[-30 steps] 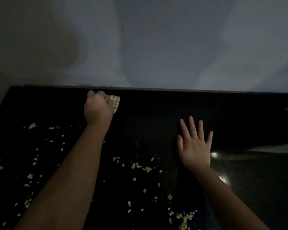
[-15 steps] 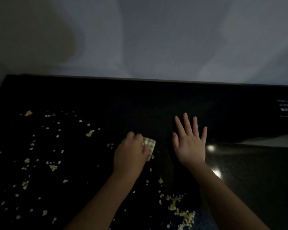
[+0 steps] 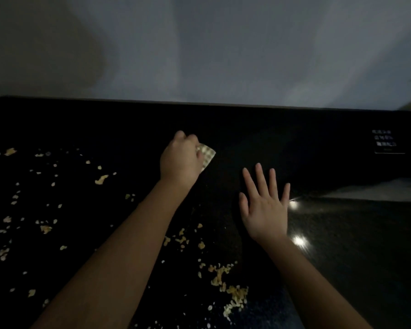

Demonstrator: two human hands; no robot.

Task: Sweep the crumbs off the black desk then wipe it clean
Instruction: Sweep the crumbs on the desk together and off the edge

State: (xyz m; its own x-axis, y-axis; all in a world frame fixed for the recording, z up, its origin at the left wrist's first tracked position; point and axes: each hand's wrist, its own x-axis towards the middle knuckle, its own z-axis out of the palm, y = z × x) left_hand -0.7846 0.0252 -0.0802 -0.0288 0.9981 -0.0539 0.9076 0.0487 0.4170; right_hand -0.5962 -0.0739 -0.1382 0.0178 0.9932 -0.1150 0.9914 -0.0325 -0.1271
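My left hand (image 3: 180,157) is clenched round a small checked wipe (image 3: 207,156), pressed on the black surface (image 3: 282,129) near its far edge, roughly mid-width. Cloth or sponge, can't tell. My right hand (image 3: 265,210) lies flat, fingers spread and straight, holding nothing, just right of my left forearm. Crumbs (image 3: 233,293): a gathered streak near the front edge, a smaller cluster between my two forearms, and lots of loose bits scattered over the whole left half. The area around the wipe and off to the right looks crumb-free, though it's dark there. Judgement: sweeping is under way, only partly done. The left half is unswept, the pile is not off the surface yet, and the wipe-clean step hasn't begun. Small dark item with pale marks (image 3: 387,141) far right, too blurred to identify.
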